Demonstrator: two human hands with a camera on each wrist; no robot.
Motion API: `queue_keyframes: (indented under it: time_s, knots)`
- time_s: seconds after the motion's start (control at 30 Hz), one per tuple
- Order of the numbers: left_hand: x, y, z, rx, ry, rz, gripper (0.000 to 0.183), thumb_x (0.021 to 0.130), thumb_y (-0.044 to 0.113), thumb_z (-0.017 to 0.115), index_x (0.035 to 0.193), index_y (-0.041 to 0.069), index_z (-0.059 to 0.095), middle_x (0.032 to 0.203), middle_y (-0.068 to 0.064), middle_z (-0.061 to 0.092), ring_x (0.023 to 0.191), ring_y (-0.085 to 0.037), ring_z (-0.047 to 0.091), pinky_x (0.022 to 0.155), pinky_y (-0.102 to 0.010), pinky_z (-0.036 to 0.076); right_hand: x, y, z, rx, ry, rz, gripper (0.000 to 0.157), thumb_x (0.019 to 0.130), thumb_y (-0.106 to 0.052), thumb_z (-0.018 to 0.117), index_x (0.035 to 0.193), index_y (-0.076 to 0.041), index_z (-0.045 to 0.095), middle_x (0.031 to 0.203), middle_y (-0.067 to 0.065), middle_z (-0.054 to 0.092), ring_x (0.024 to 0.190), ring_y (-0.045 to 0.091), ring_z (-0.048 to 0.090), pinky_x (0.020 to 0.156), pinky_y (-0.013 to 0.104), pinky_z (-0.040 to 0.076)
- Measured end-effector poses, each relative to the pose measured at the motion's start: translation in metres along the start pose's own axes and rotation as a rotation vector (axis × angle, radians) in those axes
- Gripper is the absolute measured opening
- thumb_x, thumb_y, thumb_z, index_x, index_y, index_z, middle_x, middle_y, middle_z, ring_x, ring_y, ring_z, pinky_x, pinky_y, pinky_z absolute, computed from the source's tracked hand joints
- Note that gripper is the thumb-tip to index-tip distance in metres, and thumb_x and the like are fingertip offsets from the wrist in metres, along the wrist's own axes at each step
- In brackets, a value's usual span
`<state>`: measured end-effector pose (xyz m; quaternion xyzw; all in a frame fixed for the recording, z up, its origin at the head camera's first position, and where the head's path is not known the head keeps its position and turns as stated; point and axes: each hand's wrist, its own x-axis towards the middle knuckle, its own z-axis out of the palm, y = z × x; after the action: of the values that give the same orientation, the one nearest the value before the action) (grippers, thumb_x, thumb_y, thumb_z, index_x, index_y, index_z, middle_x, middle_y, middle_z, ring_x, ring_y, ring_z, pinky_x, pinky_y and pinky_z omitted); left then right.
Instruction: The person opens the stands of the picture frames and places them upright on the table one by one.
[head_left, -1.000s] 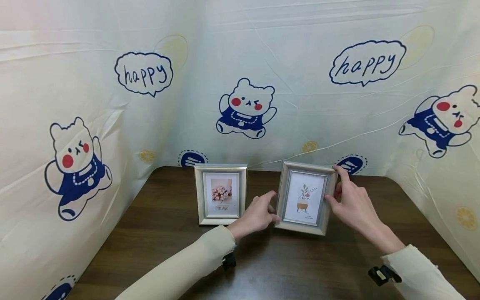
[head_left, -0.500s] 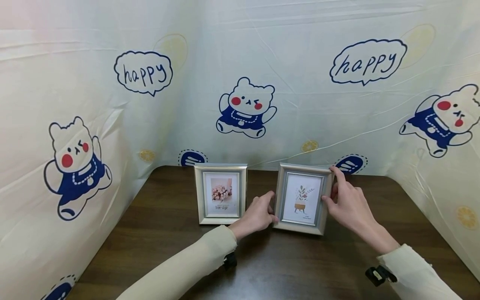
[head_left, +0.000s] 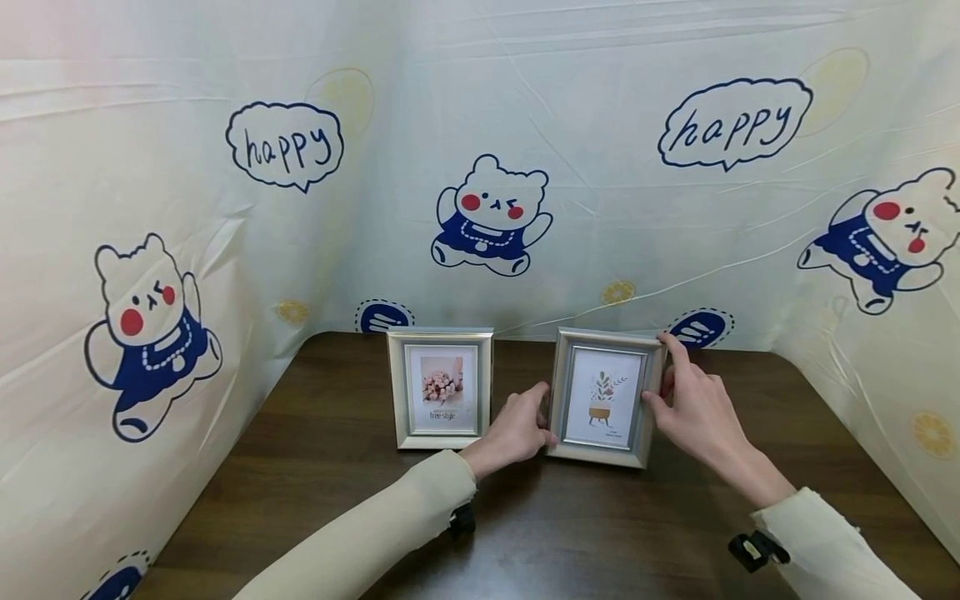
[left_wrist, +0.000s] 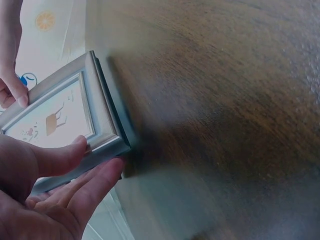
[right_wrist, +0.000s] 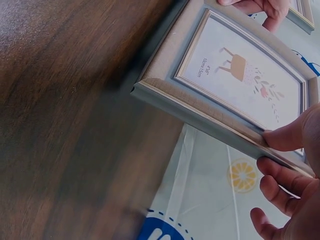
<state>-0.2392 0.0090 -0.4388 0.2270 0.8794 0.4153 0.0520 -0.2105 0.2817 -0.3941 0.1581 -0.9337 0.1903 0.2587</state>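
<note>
A picture frame with a potted-plant print stands slightly turned at the right of the middle of the table. My left hand grips its lower left side, and in the left wrist view the thumb lies on the front with fingers along the side. On the other side my right hand pinches the right edge, one finger reaching the top corner. In the right wrist view the right thumb presses the front border. A second picture frame, with a pink flower print, stands upright to the left, behind my left wrist.
Brown wood table lies under both frames. A pale curtain printed with bears and "happy" bubbles hangs close behind the table and along its sides.
The potted-plant frame has shifted a little to the left and straightened slightly, with both hands still holding it. My right hand has moved left with it. The flower frame stays put.
</note>
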Motion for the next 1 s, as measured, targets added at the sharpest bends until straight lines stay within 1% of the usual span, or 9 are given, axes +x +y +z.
queue_keyframes:
  time_s: [0.2,0.47,0.7,1.0]
  knots:
    - [0.0011,-0.0009,0.0003,-0.006,-0.015,-0.008,0.048,0.082,-0.005,0.088,0.119,0.004,0.059,0.076,0.000,0.071,0.069,-0.008,0.067,0.066,-0.028,0.055,-0.0005,0.0012,0.0009,-0.004,0.006,-0.003,0.092,0.082,-0.004,0.085,0.158,0.000,0.033,0.077,0.008,0.063,0.058,0.014,0.047,0.054,0.032,0.040]
    - [0.0004,-0.0016,0.0009,-0.025,-0.008,-0.003,0.044,0.081,-0.008,0.087,0.112,0.007,0.059,0.077,-0.001,0.070,0.069,-0.008,0.066,0.066,-0.028,0.055,-0.0022,0.0024,0.0012,0.026,0.000,0.003,0.095,0.082,-0.001,0.087,0.159,-0.004,0.031,0.079,0.006,0.063,0.059,0.015,0.048,0.053,0.031,0.044]
    - [0.0020,-0.0020,0.0015,-0.001,-0.012,-0.022,0.045,0.081,-0.007,0.088,0.112,0.007,0.058,0.078,0.000,0.068,0.070,-0.009,0.066,0.065,-0.028,0.054,-0.0030,0.0059,0.0010,0.069,-0.010,-0.009,0.099,0.081,0.002,0.088,0.161,-0.007,0.030,0.080,0.003,0.062,0.061,0.015,0.051,0.055,0.031,0.048]
    - [0.0017,-0.0010,0.0021,0.003,-0.010,-0.017,0.044,0.081,-0.007,0.088,0.111,0.007,0.059,0.079,-0.001,0.069,0.072,-0.009,0.066,0.064,-0.028,0.054,-0.0047,0.0101,0.0026,0.079,-0.012,-0.008,0.101,0.081,0.003,0.088,0.162,-0.009,0.029,0.080,0.003,0.063,0.061,0.015,0.051,0.055,0.030,0.048]
